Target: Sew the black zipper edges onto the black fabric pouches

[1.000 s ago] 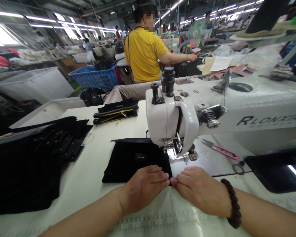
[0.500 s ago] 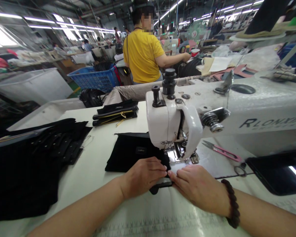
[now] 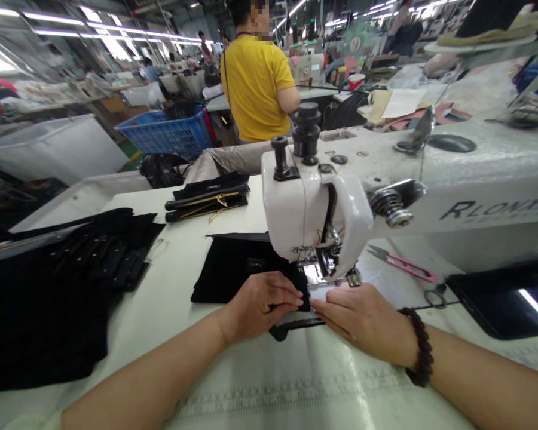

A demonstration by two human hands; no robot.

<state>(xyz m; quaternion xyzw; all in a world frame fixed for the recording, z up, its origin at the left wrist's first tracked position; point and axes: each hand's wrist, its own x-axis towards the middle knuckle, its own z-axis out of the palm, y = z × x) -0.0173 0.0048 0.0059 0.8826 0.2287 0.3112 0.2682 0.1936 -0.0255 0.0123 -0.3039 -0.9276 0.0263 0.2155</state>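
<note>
A black fabric pouch piece (image 3: 224,269) with a small lettered label lies flat on the pale table, its right edge by the presser foot of a white sewing machine (image 3: 287,203). My left hand (image 3: 264,304) rests on its near right corner, thumb and fingers closed on the cloth. Close beside it, my right hand (image 3: 363,316), with a dark beaded bracelet at the wrist, has its fingers together at the pouch's near edge, just in front of the foot. A black strip shows below both hands. My right fingertips partly hide what they press on.
Pink-handled thread snips (image 3: 403,264) and a dark tablet-like device (image 3: 506,298) lie at the right. Zippered black pouches (image 3: 208,200) are stacked behind; a pile of black pieces (image 3: 40,310) covers the left. Beyond stand a blue crate (image 3: 165,137) and a person in yellow (image 3: 255,83).
My hands stay at the pouch's near edge, the right fingertips slightly farther from the left ones. More of the black strip shows. The person's outstretched arm has drawn in. The view has shifted slightly.
</note>
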